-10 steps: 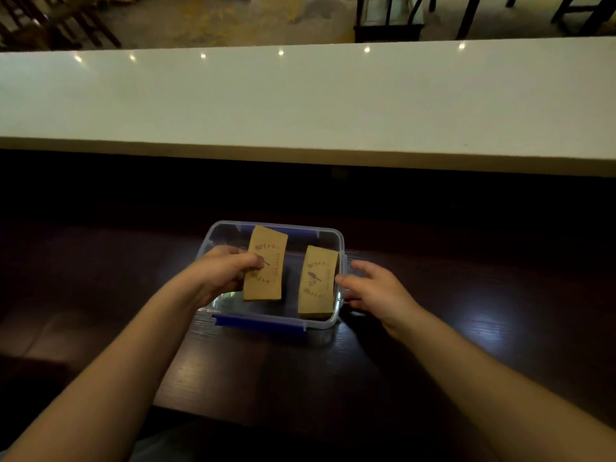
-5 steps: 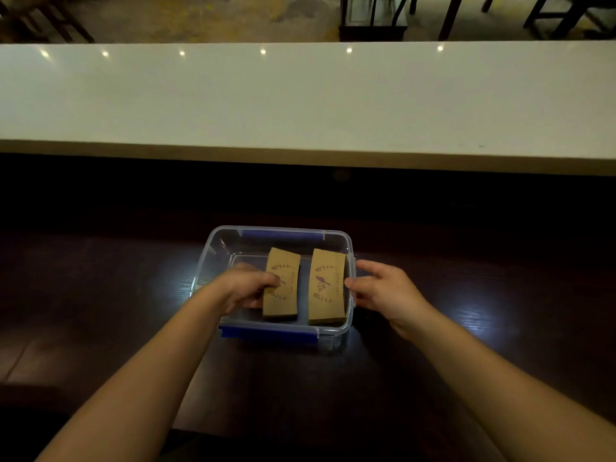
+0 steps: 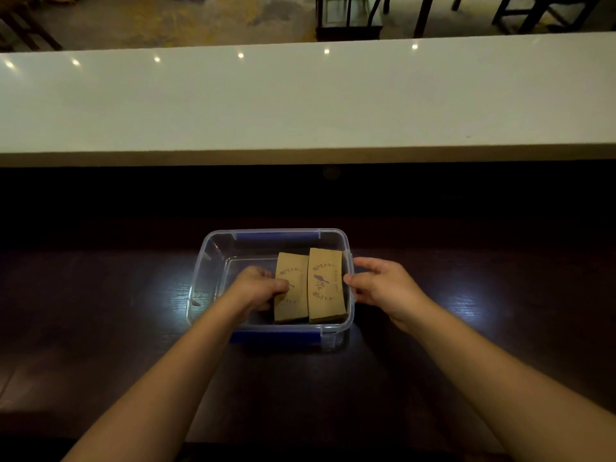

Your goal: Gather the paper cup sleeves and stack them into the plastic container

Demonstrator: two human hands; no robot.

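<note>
So there's the dark wood table (image 3: 100, 328) with the clear plastic container (image 3: 213, 261) sitting on it, blue clips on the near and far edges. Two stacks of brown paper cup sleeves are inside, side by side on the right half: the right stack (image 3: 326, 285) against the right wall, the left stack (image 3: 291, 288) touching it. My left hand (image 3: 256, 288) has its grip closed on the left stack. My right hand (image 3: 380, 285) rests loose and open-fingered on the container's right rim.
</note>
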